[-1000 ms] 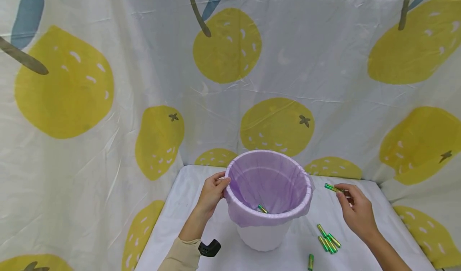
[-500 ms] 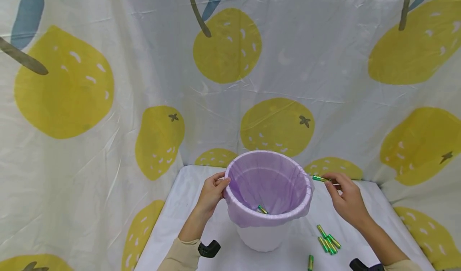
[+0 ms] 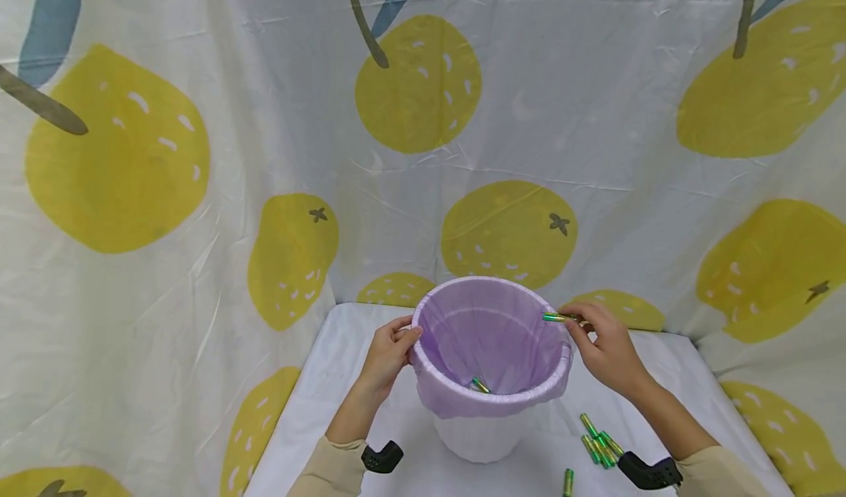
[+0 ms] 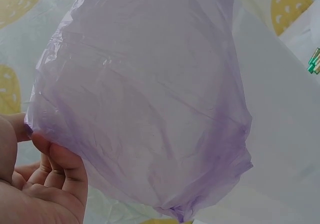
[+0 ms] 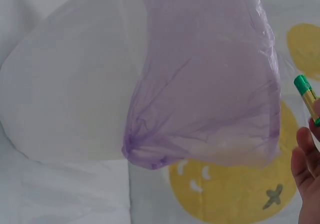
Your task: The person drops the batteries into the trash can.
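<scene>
A white bin (image 3: 479, 438) stands on the table, its rim covered by a thin purple bin liner (image 3: 463, 405) that hangs over the outside. My left hand (image 3: 386, 357) grips the rim at the left, thumb on the near side; the left wrist view shows its fingers pinching the liner's edge (image 4: 45, 119). Between thumb and fingers of my right hand (image 3: 608, 350) is a green and gold battery (image 3: 554, 317), held roughly level over the right part of the rim. Inside the bin lies at least one similar battery (image 3: 480, 385); the bin's bottom is partly hidden.
Right of the bin, several green and gold batteries (image 3: 598, 442) lie in a loose cluster, with a single battery (image 3: 568, 482) nearer the front edge. A fruit-printed cloth (image 3: 509, 225) hangs behind the white-covered table (image 3: 667, 357).
My right hand has carried the battery leftward and slightly up, from beside the bin to over its right rim. The left hand and the bin have stayed in place.
</scene>
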`<state>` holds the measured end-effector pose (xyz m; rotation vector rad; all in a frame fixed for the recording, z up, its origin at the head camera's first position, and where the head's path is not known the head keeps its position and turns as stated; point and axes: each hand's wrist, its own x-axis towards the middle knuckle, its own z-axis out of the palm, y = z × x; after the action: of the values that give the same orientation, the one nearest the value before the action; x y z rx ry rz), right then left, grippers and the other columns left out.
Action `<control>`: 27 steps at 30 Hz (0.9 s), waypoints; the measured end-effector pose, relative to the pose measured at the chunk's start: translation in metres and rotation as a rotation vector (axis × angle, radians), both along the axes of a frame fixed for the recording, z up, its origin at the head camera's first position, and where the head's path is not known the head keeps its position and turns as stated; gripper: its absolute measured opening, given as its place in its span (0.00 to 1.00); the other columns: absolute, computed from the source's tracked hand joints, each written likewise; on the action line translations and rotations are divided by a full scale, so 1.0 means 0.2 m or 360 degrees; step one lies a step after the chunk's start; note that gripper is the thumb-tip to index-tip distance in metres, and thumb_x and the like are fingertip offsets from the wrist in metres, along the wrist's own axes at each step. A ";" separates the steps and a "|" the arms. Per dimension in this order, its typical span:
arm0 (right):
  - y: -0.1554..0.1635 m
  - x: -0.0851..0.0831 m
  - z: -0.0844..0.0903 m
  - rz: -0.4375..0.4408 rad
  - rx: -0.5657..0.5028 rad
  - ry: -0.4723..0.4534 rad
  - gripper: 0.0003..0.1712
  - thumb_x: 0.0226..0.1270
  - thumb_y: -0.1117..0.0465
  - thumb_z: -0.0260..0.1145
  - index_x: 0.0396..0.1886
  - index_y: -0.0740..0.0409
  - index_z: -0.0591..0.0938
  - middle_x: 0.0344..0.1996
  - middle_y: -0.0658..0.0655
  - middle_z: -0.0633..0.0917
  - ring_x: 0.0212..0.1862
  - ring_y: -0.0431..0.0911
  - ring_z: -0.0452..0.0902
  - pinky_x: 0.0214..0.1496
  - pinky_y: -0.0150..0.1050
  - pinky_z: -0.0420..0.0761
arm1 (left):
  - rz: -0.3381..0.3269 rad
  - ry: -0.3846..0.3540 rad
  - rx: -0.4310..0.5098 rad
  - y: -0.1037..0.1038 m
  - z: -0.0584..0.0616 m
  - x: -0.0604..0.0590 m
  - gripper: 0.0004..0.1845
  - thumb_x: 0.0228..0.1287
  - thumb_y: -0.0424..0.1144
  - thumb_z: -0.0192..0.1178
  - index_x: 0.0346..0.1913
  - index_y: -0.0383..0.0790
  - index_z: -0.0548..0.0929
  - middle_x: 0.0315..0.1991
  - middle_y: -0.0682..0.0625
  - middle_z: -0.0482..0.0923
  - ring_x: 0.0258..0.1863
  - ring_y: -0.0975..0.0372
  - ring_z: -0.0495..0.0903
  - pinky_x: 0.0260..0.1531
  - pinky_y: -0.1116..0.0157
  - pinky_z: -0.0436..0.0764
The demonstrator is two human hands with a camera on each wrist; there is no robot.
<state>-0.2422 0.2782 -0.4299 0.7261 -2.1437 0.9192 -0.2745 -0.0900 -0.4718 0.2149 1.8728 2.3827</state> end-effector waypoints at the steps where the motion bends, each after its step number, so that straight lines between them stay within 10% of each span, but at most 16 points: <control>1: -0.01 -0.01 0.00 0.0008 0.0008 0.0003 0.18 0.60 0.84 0.66 0.46 0.65 0.85 0.42 0.56 0.83 0.41 0.40 0.75 0.40 0.23 0.75 | 0.0000 0.0000 0.0002 0.00 0.00 0.00 0.25 0.74 0.33 0.62 0.67 0.23 0.73 0.31 0.51 0.81 0.27 0.66 0.78 0.29 0.70 0.81; 27: -0.28 -0.18 0.07 0.0206 0.0147 0.0063 0.15 0.62 0.79 0.70 0.45 0.62 0.86 0.39 0.52 0.83 0.36 0.42 0.77 0.33 0.33 0.80 | -0.0014 0.0011 0.0004 0.00 0.00 0.00 0.25 0.74 0.33 0.62 0.67 0.22 0.72 0.31 0.51 0.81 0.27 0.67 0.78 0.29 0.70 0.81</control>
<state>-0.2790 0.2215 -0.4163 0.9308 -2.1360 0.8690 -0.2747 -0.0901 -0.4714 0.2316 1.8679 2.3822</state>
